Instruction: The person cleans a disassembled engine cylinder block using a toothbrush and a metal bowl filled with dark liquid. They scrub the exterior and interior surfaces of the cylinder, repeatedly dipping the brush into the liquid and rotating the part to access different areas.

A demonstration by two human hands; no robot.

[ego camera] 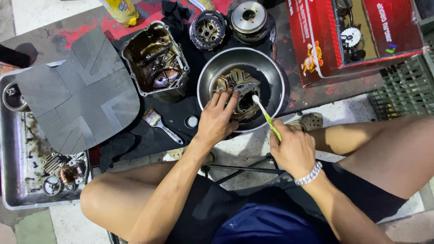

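Bare knees and dark shorts fill the bottom of the view, and both forearms reach forward from them toward a round metal bowl [271, 68] on the dark mat. Inside the bowl, sitting in dark liquid, lies a greasy engine part [237, 90] with ribbed metal fins. Left hand [216, 118] comes in palm down, wrist straight, fingers spread and curled over the part's near edge, gripping it. Right hand [294, 147], a metal bracelet at its wrist, is closed in a fist round the handle of a green toothbrush [266, 116], whose white head touches the part just beside the left fingertips.

Left of the bowl stands an open oily engine casing [156, 61], with a small paintbrush [160, 125] lying below it. Behind the bowl rest two round clutch assemblies [228, 25]. A red cardboard box [316, 40] sits to the right, and a metal tray [13, 180] with small parts lies at far left under a dark textured sheet [77, 95].
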